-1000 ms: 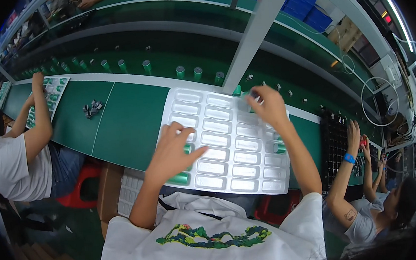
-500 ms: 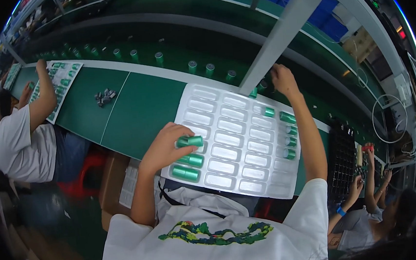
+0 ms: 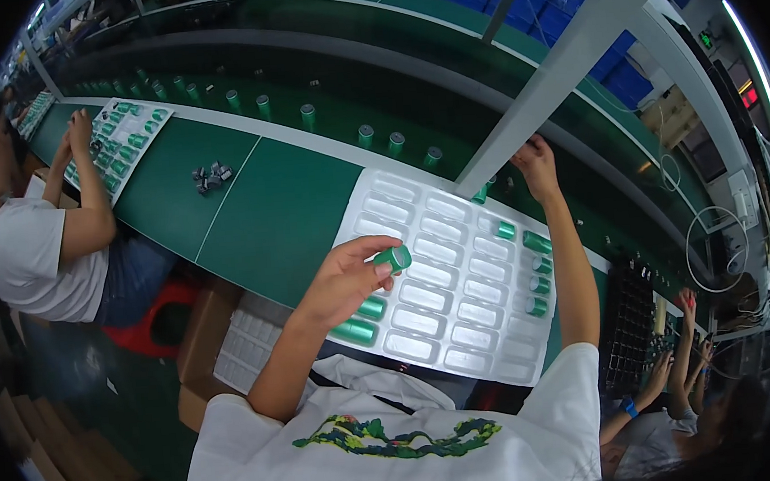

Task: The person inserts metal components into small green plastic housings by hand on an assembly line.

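My left hand (image 3: 339,289) is raised over the left side of a white moulded tray (image 3: 447,246) and grips a green cylinder (image 3: 395,259) between thumb and fingers. Below that hand, green cylinders (image 3: 353,332) lie in the tray's near-left pockets. More cylinders (image 3: 536,241) sit in its right column, and a single one (image 3: 504,230) lies in a pocket beside them. My right hand (image 3: 537,167) reaches past the tray's far right corner over the dark belt. Its fingers are curled and partly behind the slanted post; what they hold is hidden.
A slanted grey post (image 3: 561,68) rises at the tray's far edge. Beyond it, several upright green cylinders (image 3: 366,135) stand on the dark belt. Small dark parts (image 3: 212,176) lie on the green table. A co-worker (image 3: 51,244) handles another tray at left; others work beside a black crate (image 3: 631,321) at right.
My left hand has lifted its cylinder from the tray's left column and turned it end-up. My right hand's fingers have curled. A cylinder near the post no longer shows. The view has shifted slightly.
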### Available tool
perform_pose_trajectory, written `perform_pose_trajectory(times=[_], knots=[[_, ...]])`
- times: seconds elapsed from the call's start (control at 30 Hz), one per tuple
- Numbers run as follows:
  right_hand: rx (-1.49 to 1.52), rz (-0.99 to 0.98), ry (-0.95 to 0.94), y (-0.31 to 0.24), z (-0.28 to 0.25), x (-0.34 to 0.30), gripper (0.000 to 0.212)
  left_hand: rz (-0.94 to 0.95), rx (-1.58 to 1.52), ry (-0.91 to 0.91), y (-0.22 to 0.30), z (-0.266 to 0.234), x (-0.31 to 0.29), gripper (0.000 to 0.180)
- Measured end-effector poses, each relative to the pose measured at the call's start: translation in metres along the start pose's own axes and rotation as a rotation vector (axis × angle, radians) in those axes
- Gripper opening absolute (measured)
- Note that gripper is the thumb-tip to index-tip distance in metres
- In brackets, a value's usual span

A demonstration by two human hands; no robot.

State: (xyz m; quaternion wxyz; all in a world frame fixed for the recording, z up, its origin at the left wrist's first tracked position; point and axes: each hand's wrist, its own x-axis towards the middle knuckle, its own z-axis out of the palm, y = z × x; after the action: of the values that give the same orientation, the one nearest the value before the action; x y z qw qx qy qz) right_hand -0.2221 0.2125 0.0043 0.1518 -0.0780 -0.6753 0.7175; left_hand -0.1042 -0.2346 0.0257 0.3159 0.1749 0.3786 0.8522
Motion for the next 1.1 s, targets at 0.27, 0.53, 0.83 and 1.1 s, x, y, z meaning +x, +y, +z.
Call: perform_pose_trajectory(times=[0.27,0.53,0.83,1.1], knots=[[0.948,0.398,-0.322,-0.063,0.057,-0.127,0.034,-0.101,-0.172,0.048,-0.020,0.019,0.012,0.024],[-0.316,-0.119,-0.303,-0.100,0.102,-0.229,0.035,-0.306,-0.416,0.127,-0.037,0.051,0.018,0.030],[-0.442,-0.495,-0.286,-0.101,0.126,-0.255,0.036,-0.236,-0.506,0.155,-0.035,0.056,0.012,0.025],[-0.608,-0.637,-0.322,-0.107,0.138,-0.250,0.036,-0.224,-0.517,0.119,-0.039,0.050,0.008,0.029]])
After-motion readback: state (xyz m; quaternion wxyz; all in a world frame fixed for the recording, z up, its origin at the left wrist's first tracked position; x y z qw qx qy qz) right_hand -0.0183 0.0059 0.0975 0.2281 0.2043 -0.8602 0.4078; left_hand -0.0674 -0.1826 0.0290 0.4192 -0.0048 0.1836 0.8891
